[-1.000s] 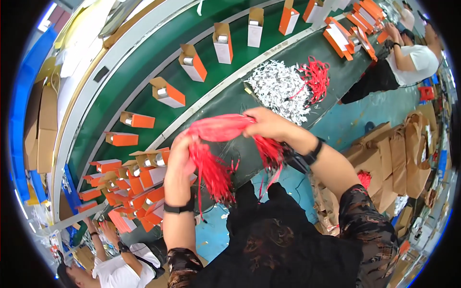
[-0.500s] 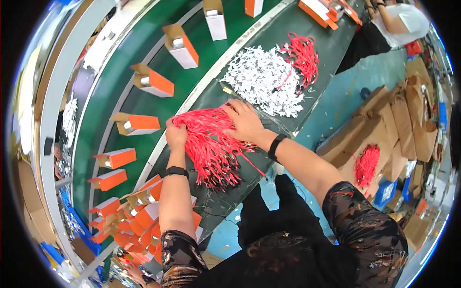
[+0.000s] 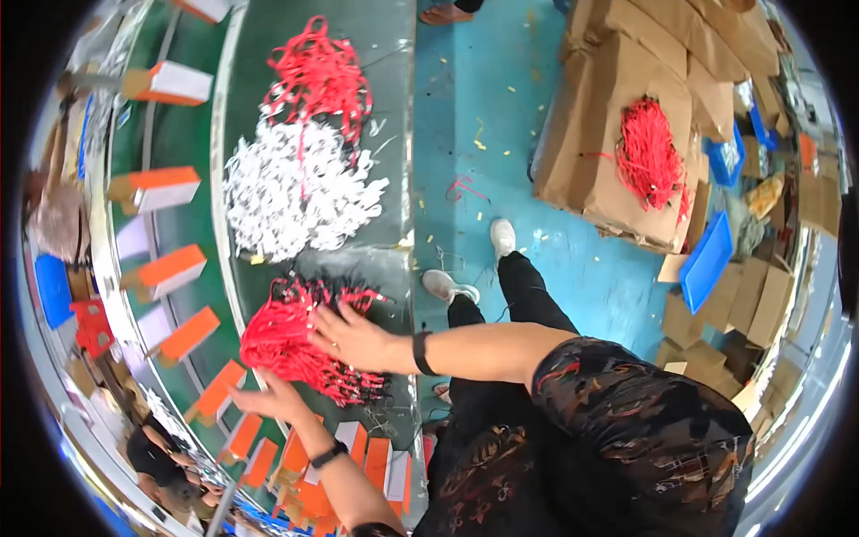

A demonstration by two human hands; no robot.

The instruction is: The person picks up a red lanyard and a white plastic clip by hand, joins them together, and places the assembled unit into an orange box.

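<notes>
Factory packing line — green conveyor (image 3: 183,143), orange-white boxes (image 3: 165,268), stacked cardboard cartons (image 3: 617,98)

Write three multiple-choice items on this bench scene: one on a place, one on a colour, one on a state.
1. Where does the second red cord bundle away from the bench lie?
A. on cardboard boxes
B. in the blue tray
C. on the green belt

2. What colour is the heap between the two red bundles on the bench?
A. blue
B. white
C. orange

3. How does the right hand rest on the red cords?
A. clenched in a fist
B. open, fingers spread
C. lifted clear of them

Key: 1 A, it sits on the boxes on the floor; 2 B, the strips are white; 3 B, the palm lies flat on the bundle.
</notes>
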